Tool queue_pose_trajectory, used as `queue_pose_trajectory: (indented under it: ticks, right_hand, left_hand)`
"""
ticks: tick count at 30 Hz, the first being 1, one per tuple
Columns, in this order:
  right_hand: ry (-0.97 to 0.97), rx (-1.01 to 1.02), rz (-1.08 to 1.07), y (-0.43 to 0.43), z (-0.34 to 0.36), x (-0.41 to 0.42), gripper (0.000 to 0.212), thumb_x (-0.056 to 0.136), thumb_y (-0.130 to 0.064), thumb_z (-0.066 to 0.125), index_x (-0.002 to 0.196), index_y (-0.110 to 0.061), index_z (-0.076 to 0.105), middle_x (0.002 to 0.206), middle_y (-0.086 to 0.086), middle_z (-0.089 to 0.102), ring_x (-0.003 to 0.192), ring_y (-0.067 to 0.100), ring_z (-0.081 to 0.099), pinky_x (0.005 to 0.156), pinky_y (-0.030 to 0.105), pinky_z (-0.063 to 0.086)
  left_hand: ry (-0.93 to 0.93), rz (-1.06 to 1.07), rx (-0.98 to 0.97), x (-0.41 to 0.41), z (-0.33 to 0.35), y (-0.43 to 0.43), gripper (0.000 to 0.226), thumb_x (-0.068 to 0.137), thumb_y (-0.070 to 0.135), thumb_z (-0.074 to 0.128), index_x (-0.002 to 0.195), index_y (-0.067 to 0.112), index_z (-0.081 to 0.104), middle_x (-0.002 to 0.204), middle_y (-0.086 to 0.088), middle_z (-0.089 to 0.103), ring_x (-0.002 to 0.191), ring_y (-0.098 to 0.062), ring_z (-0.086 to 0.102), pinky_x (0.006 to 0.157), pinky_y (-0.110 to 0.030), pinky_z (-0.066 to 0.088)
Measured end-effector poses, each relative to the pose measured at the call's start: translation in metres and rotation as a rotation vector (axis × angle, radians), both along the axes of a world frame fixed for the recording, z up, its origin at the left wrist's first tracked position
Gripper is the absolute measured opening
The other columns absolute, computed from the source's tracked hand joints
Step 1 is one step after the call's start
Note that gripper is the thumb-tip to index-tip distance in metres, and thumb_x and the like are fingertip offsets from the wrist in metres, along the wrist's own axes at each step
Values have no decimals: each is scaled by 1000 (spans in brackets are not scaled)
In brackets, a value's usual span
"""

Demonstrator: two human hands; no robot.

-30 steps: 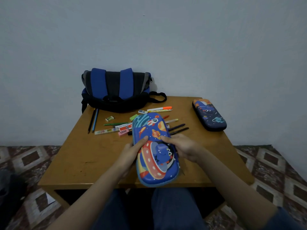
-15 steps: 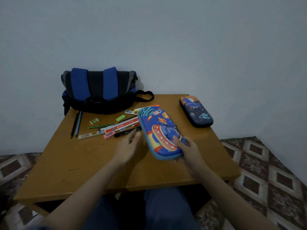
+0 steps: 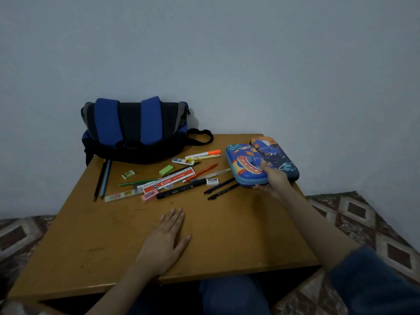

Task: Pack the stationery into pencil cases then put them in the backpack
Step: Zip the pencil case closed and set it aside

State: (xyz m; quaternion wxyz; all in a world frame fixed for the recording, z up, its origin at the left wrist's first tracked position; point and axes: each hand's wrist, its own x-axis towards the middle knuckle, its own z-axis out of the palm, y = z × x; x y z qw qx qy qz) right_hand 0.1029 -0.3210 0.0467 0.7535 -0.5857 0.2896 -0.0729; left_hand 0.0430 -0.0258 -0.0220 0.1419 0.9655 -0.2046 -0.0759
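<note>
My right hand (image 3: 273, 179) grips the near end of a bright blue space-print pencil case (image 3: 244, 163) at the table's right side. It lies against a darker navy pencil case (image 3: 278, 159) at the far right. My left hand (image 3: 166, 241) rests flat on the bare tabletop near the front, fingers straight. Loose stationery lies in the middle: a red ruler (image 3: 169, 180), a black marker (image 3: 180, 190), an orange pen (image 3: 201, 172), a pink eraser (image 3: 149, 196), a green eraser (image 3: 166, 169), two dark pens (image 3: 221, 189). A blue and black backpack (image 3: 136, 130) sits at the back left.
The wooden table (image 3: 238, 235) stands against a grey wall. A black and a blue pencil (image 3: 103, 179) lie at its left side. An orange highlighter (image 3: 203, 153) lies near the backpack strap. Patterned floor tiles (image 3: 363, 212) show on both sides.
My right hand has carried the bright blue case from the table's front to the right, up against the navy case. My left hand has let go of it and dropped flat onto the table.
</note>
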Motion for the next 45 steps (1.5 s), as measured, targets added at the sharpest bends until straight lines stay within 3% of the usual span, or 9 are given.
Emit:
queue_pose_trajectory:
  ticks: [6,15,23,27,31,35,38,43,45]
  right_hand:
    - [23,-35,-19,-2,0,26,55,89,-28,62,132,-3,40,116,13,56,86,23,62,42,27,55]
    - [47,47,-310,4,-13,34,66,77,-4,73,132,2,38,130,17,50,109,30,60,83,36,57]
    - [40,158,-376,9,-12,41,60,79,4,68,132,3,38,130,18,50,107,32,60,85,40,56]
    - [73,153,-321,10,-18,38,54,81,2,67,129,5,43,129,20,52,100,31,63,82,37,56]
    - [72,215,-267,12,-21,34,53,84,1,64,130,5,40,129,20,52,106,35,61,87,39,55]
    - [55,248,-259,12,-19,35,61,82,-1,66,135,5,36,129,22,53,101,37,64,83,34,56]
    - [50,259,-262,12,-18,35,59,84,0,64,135,6,35,128,24,53,105,37,62,87,33,55]
    - [94,186,-258,13,-21,33,47,87,-1,60,129,6,41,122,21,57,104,35,63,86,38,55]
    - [206,-93,-300,7,-22,31,43,88,-7,60,126,5,46,118,18,60,100,33,64,81,34,55]
  left_hand:
    - [22,1,-21,5,-6,2,123,42,89,-25,148,30,-3,156,13,-7,136,3,-11,111,-22,-8]
    - [19,11,-60,4,-3,2,126,41,91,-23,148,30,1,156,13,-3,133,5,-9,111,-22,-6]
    - [17,14,-60,1,3,0,128,38,91,-23,148,30,2,156,14,-2,128,7,-11,108,-19,-6]
    - [23,12,-48,2,3,1,106,61,88,-1,148,30,3,156,13,-1,127,7,-10,107,-19,-6]
    - [12,14,-41,3,1,2,126,40,90,-22,148,31,3,156,14,-1,128,7,-10,108,-19,-5]
    - [42,34,-31,0,8,-1,96,69,85,9,148,30,2,156,12,-2,131,4,-8,106,-20,-5]
    - [31,29,-43,1,5,0,118,48,92,-12,148,31,2,157,12,-1,128,6,-8,107,-21,-3]
    - [29,53,-82,4,0,1,129,37,93,-21,148,32,4,156,13,0,129,5,-8,108,-21,-2]
    - [25,62,-83,5,-2,2,128,39,93,-20,148,32,5,156,14,1,134,4,-6,109,-21,-2]
